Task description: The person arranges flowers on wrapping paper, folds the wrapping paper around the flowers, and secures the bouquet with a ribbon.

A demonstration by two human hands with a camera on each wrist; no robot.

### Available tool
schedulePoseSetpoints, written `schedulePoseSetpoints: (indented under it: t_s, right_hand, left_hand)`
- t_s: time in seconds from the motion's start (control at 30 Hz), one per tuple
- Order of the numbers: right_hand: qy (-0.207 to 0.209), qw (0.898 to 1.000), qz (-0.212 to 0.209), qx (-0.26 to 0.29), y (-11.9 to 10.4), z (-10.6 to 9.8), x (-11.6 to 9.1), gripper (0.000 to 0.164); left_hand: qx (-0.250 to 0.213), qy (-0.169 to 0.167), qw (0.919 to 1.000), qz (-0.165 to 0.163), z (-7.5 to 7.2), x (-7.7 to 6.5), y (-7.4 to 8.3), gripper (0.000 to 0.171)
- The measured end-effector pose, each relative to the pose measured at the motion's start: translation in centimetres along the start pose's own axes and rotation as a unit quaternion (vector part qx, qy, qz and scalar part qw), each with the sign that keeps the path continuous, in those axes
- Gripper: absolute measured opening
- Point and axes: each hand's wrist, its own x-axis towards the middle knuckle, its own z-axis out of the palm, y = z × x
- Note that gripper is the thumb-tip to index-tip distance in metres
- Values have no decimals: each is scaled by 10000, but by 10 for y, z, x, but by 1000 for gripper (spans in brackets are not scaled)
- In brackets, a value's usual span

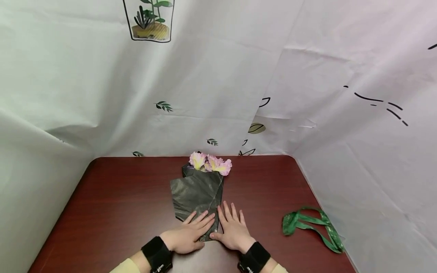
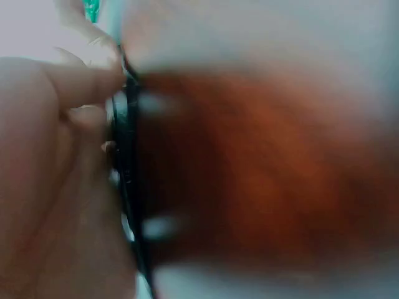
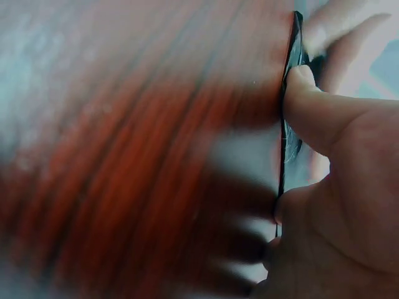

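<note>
A bouquet of pink and yellow flowers (image 1: 218, 165) lies on the table, wrapped in dark grey-black paper (image 1: 196, 191). Its blooms point to the far edge and its narrow end points toward me. My left hand (image 1: 186, 235) presses down on the lower left of the wrapping, fingers straight. Along the lower right edge rests my right hand (image 1: 235, 232), its fingers spread and its thumb at the narrow end. Both wrist views show the wrapping edge-on as a thin dark strip (image 2: 129, 149) against the fingers. The stems are hidden inside the paper.
A loosely looped green ribbon (image 1: 312, 220) lies at the right edge of the reddish-brown table (image 1: 119, 197). White printed cloth (image 1: 211, 76) hangs behind the table and along both sides. Black bands (image 1: 157, 252) circle both wrists.
</note>
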Motion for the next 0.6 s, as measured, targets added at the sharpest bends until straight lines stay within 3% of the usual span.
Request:
schedulePoseSetpoints:
  t_s: [0.1, 0.27, 0.6]
  right_hand:
    - [5, 10000, -10, -90, 2, 0, 1, 100]
    - [-9, 9999, -39, -161, 6, 0, 1, 100]
    - [-144, 9998, -67, 70, 16, -4, 2, 104]
  left_hand:
    - [-216, -263, 9994, -117, -3, -8, 3, 77]
    - [-205, -191, 9996, 28, -5, -15, 3, 76]
    - [-111, -288, 9995, -49, -6, -20, 5, 77]
